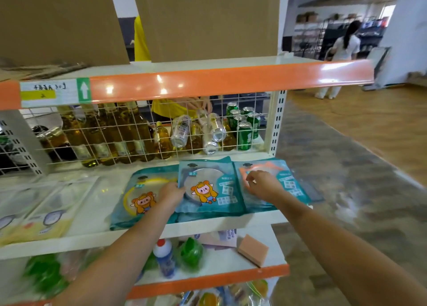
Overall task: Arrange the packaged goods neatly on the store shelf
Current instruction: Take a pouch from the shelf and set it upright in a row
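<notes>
Three teal packets with a cartoon figure lie side by side on the white middle shelf (97,204). The left packet (138,199) shows a yellow ring. The middle packet (212,188) rests on top of a small stack. My left hand (172,193) grips the middle packet's left edge. The right packet (284,178) shows an orange shape, and my right hand (262,184) lies on it with fingers curled, touching its top face. Pale yellow and clear packets (44,211) lie at the shelf's left end.
A wire grid (138,130) backs the shelf, with bottles and cans behind it. An orange-edged shelf (208,79) with cardboard boxes hangs above. The lower shelf holds a sponge (253,249), a bottle and green items. Another person's hands reach from behind the grid, and an aisle opens on the right.
</notes>
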